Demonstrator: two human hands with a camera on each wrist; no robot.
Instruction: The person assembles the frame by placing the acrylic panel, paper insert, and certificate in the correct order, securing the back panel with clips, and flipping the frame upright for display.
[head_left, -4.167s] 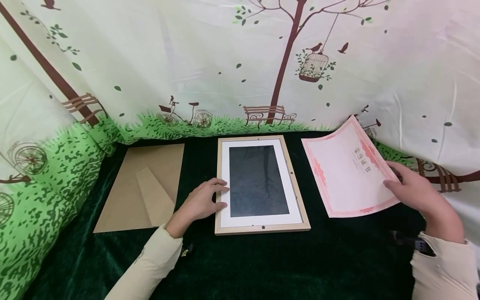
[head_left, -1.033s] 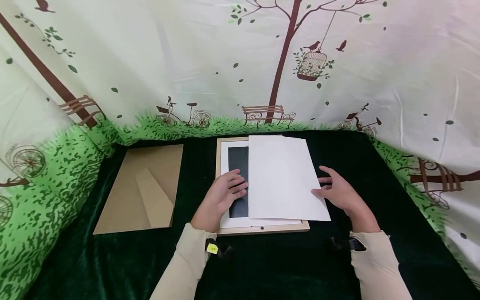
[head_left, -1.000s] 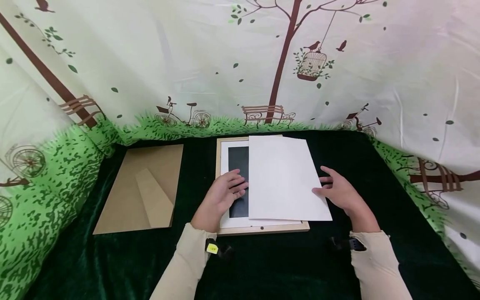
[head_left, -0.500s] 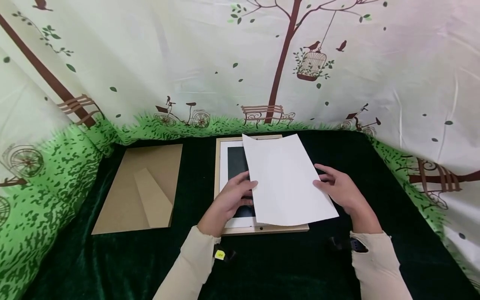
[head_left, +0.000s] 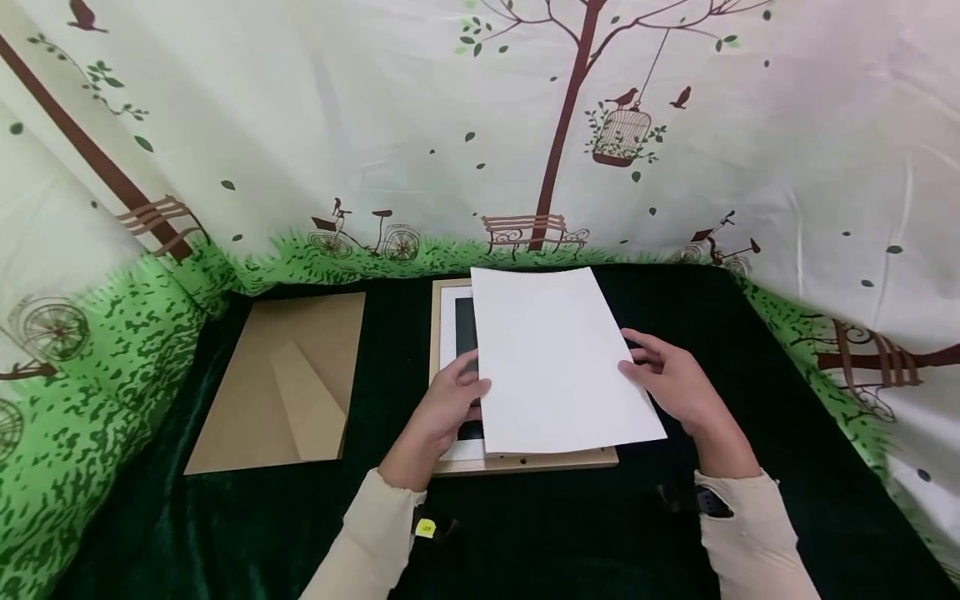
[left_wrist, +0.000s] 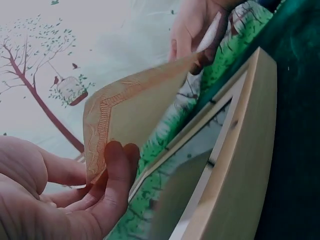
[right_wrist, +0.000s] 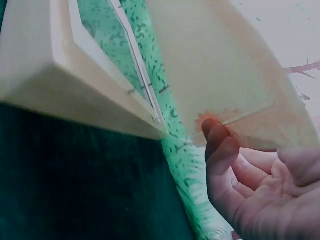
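Note:
A certificate sheet is held blank side up over the wooden picture frame. My left hand pinches its left edge, thumb on top and fingers beneath. At the right edge my right hand pinches it the same way. From below, the left wrist view shows the sheet's patterned border, and the right wrist view shows an orange seal print. Both wrist views show a gap between the sheet and the frame. Only the frame's left strip, with white mat and dark pane, and its lower rim stay visible from above.
A brown backing board with an easel leg lies left of the frame. Dark green velvet cloth covers the table. Behind it hangs a printed curtain with trees, benches and bicycles.
The sheet was flipped from its printed side to its blank side and brought from the right over the frame. My left hand moved from the frame to grip the sheet, which has since shifted left.

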